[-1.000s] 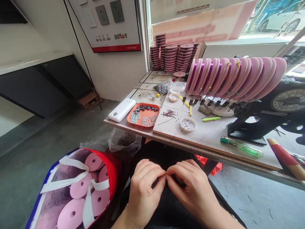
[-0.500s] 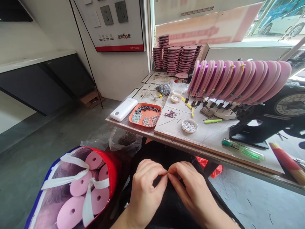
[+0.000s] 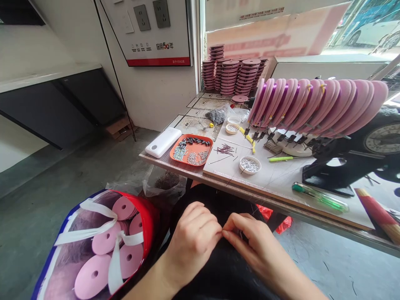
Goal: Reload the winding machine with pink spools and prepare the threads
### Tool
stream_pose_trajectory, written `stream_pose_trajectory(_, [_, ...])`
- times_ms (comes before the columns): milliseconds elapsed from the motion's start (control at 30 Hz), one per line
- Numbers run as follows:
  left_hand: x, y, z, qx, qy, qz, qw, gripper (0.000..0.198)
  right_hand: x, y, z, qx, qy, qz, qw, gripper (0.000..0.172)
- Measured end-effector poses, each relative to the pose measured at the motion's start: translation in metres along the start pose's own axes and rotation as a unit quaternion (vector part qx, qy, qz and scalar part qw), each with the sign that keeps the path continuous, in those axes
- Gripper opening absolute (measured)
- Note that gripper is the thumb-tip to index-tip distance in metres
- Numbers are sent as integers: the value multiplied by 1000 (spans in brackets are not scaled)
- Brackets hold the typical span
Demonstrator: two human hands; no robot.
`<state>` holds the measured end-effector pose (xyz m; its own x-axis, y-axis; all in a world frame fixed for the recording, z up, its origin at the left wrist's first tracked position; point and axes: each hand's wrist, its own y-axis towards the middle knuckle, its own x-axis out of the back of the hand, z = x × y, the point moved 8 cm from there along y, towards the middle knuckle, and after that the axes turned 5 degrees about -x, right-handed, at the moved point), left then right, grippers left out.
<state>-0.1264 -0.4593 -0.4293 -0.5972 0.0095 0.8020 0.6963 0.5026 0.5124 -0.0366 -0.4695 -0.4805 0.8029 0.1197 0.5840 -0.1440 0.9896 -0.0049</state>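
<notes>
Over the dark-clothed lap, my left hand (image 3: 195, 239) and my right hand (image 3: 251, 239) meet, their thumbs and forefingers pinched tip to tip. Whatever they pinch is too small to make out. The back of the left hand faces up and hides most of its fingertips. On the table in front of the hands lie an orange tray (image 3: 186, 147) with small dark, greenish and silvery parts, a white bowl of small white pieces (image 3: 250, 165), and a scatter of short dark red pieces (image 3: 225, 149).
A row of pink discs (image 3: 315, 106) is mounted on a black machine (image 3: 331, 171) at right. Pink disc stacks (image 3: 229, 77) stand by the window. A green-handled screwdriver (image 3: 320, 197) lies near the table edge. At lower left, a red-rimmed bag (image 3: 146, 221) holds more pink discs.
My left hand has rolled over, its back now turned upward and its fingers curled closer. The right hand stays pinched, shifted slightly rightward in the picture. The view has moved a little.
</notes>
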Motion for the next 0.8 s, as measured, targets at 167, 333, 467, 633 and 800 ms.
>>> stream_pose_trajectory(167, [-5, 11, -12, -116, -11, 90, 989, 21, -2, 2, -10, -61, 125, 150, 979, 22])
stream_pose_trajectory(333, [-8, 15, 9, 13, -117, 56, 991, 9, 12, 3, -14, -66, 187, 75, 977, 23])
stream_pose_trajectory(467, [-16, -4, 39, 219, -195, 27, 956, 28, 20, 2, -19, -63, 198, -7, 978, 24])
stream_pose_trajectory(633, [-19, -12, 40, 256, -273, 16, 927, 9, 15, 5, -17, -50, 200, -8, 978, 24])
stream_pose_trajectory(800, [-19, -11, 39, 257, -247, 21, 934, 12, 16, 6, -9, -5, 104, -39, 994, 14])
